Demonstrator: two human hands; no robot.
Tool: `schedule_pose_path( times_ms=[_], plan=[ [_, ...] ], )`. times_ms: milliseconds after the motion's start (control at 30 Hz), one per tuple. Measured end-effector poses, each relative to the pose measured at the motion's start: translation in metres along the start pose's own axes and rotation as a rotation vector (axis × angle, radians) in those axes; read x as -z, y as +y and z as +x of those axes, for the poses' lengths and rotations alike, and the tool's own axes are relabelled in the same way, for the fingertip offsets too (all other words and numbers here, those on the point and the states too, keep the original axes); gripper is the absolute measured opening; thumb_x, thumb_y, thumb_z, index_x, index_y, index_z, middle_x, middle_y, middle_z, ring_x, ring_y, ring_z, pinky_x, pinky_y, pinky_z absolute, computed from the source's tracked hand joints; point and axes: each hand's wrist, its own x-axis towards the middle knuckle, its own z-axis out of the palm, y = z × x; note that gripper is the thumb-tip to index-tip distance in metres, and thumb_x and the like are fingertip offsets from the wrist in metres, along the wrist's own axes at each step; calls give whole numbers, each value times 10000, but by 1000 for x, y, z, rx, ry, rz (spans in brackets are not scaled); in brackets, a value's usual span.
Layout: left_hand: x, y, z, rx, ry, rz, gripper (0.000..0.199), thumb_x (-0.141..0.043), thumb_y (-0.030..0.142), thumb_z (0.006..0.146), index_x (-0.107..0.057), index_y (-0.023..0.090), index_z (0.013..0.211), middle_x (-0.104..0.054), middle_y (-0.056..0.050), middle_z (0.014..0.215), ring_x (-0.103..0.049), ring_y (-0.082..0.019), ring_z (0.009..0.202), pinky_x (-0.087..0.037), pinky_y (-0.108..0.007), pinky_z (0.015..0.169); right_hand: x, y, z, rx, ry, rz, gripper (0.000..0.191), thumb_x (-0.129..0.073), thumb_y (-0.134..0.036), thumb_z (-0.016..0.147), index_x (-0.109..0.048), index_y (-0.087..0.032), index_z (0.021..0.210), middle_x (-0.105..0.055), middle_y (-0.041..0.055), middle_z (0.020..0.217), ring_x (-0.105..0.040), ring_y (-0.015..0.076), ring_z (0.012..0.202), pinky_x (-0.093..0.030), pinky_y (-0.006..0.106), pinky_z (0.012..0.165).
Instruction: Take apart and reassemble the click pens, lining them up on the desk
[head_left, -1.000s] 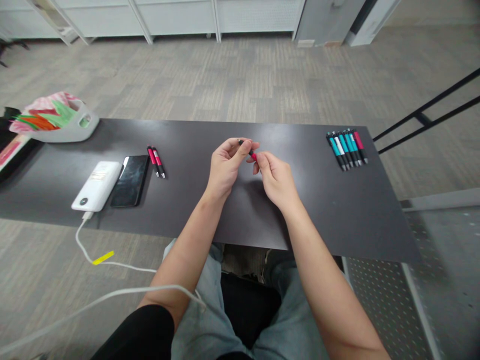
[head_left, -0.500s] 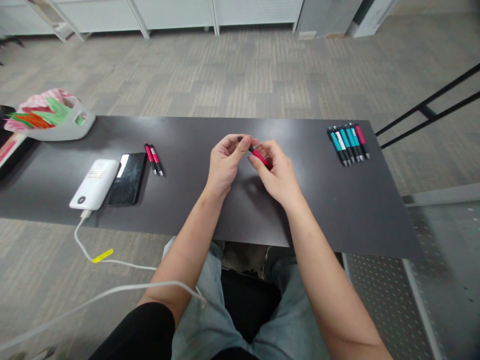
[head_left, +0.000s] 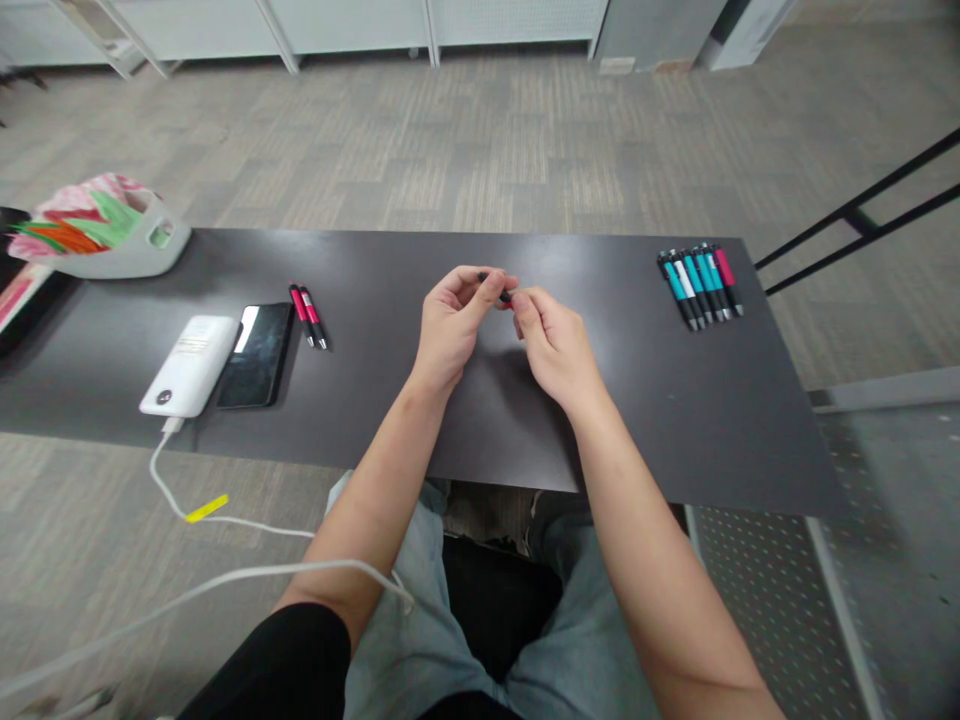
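Note:
Above the middle of the dark table [head_left: 360, 400], my left hand [head_left: 457, 320] pinches the black part of a pen [head_left: 505, 297]. My right hand [head_left: 551, 335] is closed round the pen's other end, so its red barrel is hidden now. The fingertips of both hands nearly meet. Two red and black pens [head_left: 308, 316] lie side by side left of my hands. Towards the right end of the table lies a row of several pens [head_left: 701, 287], teal, white and red with black grips.
A white power bank [head_left: 189, 366] with a white cable [head_left: 247, 577] lies at the left beside a black phone [head_left: 257, 356]. A white basket [head_left: 142, 250] with colourful packets stands at the far left. The cable crosses my left forearm.
My right fingers have shifted over the pen and closed on it, covering the red barrel that showed before. My left hand has hardly moved.

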Motion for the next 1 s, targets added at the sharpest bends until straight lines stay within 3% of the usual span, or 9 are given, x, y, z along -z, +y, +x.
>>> schedule_pose_path(
  times_ms=[167, 333, 433, 700, 867, 1000],
  plan=[
    [2, 0, 2, -18, 47, 3, 452, -1190, 557, 1002, -844, 268, 985, -955, -58, 1050, -945, -257, 1119, -751, -390, 1086, 0, 3, -1, 16, 28, -29, 380, -815, -729, 1201, -765, -355, 1249, -820, 93, 1132, -757, 341, 1013, -678, 515, 984],
    [5, 2, 5, -36, 68, -1, 412, -1175, 557, 1024, -864, 289, 1001, -951, -53, 1086, -931, -248, 1103, -744, -382, 1032, 1, 2, -3, 13, 4, -44, 416, -786, -778, 1205, -775, -367, 1273, -739, 33, 959, -696, 311, 879, -641, 486, 918],
    [11, 4, 9, -43, 103, 19, 387, -1155, 580, 1040, -886, 302, 1012, -951, -36, 1113, -918, -223, 1066, -723, -334, 943, 6, -2, -3, 17, -8, -65, 454, -744, -807, 1221, -796, -356, 1193, -758, 40, 966, -698, 313, 894, -627, 487, 938],
    [52, 19, 29, -138, 134, 122, 434, -1166, 691, 980, -902, 361, 1077, -914, -2, 1032, -872, -219, 1012, -721, -335, 929, 34, 2, -2, 59, 27, -150, 333, -788, -653, 1203, -810, -344, 1082, -827, 64, 1032, -714, 324, 927, -607, 508, 973],
    [77, 28, 34, -210, 86, 367, 476, -1252, 533, 874, -856, 329, 1041, -873, -1, 960, -856, -250, 1015, -673, -362, 1017, 45, 11, -1, 40, 46, -168, 369, -824, -691, 1170, -821, -339, 1060, -842, 68, 1017, -713, 327, 923, -608, 509, 946],
    [81, 24, 30, -200, 39, 658, 370, -1197, 287, 856, -850, 318, 979, -857, 7, 925, -848, -301, 1041, -588, -455, 1203, 47, 15, 0, 42, 47, -173, 379, -829, -703, 1162, -831, -341, 1051, -844, 67, 1001, -722, 334, 924, -609, 511, 938]
  ],
)
